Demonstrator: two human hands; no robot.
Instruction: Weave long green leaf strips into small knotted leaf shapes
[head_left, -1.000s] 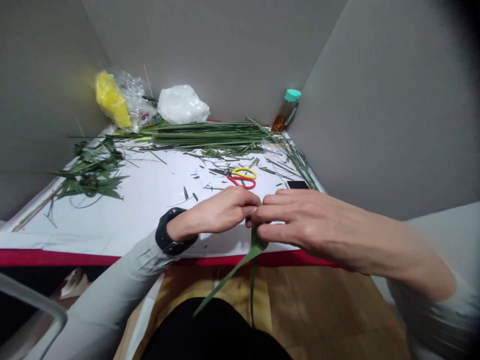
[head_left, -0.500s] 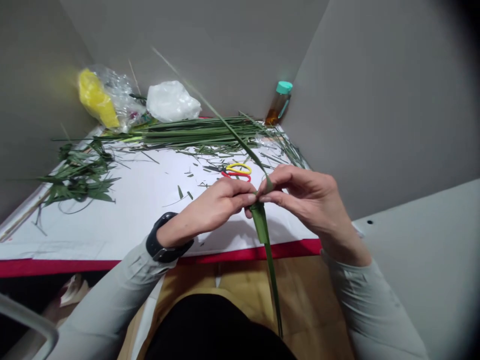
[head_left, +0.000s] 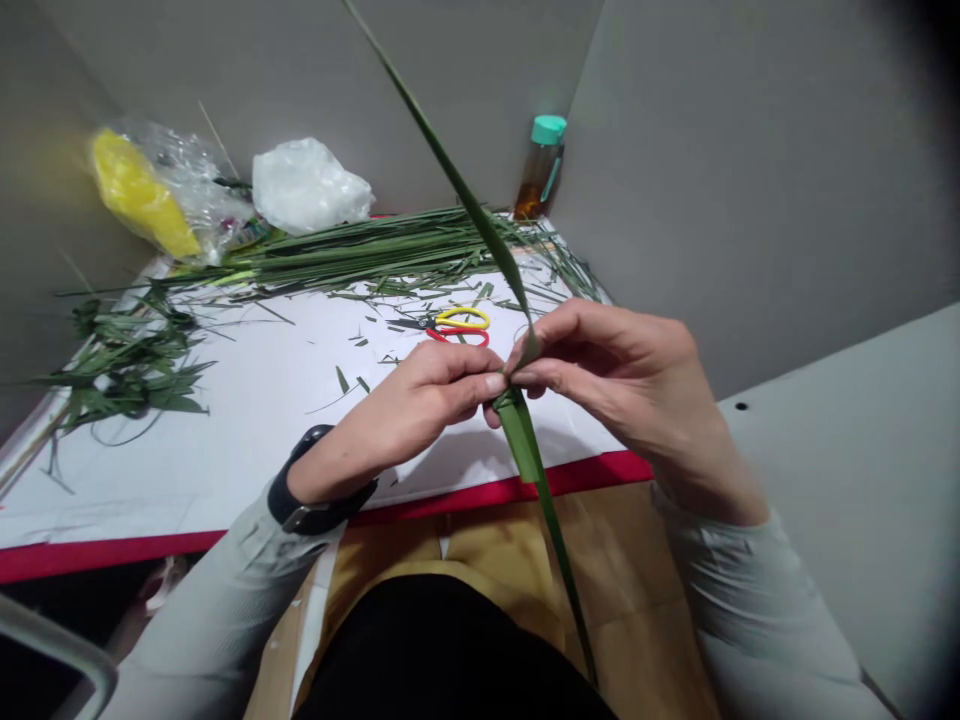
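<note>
A folded green leaf piece (head_left: 519, 440) hangs below my fingertips over the table's front edge. My left hand (head_left: 420, 400) pinches its top between thumb and fingers. Beside it, my right hand (head_left: 615, 375) is closed on the base of a long leaf strip (head_left: 469, 195), which rises to the upper left and twists near the fingers. Another narrow strip end (head_left: 566, 570) dangles past the table edge. Just beyond my left hand lie scissors (head_left: 459, 326) with one yellow and one red handle. My fingers cover the place where the strips meet.
A bundle of long leaves (head_left: 360, 248) lies along the table's back, with cut scraps in front. Woven or knotted leaf pieces (head_left: 139, 360) are heaped at left. Behind stand a yellow bag (head_left: 142, 195), a white plastic bag (head_left: 307, 185) and a teal-capped bottle (head_left: 538, 170).
The view has shifted, so the table items sit further left. The long strip now stands steeper and reaches the top of the picture. Both hands keep their pinch on the leaf.
</note>
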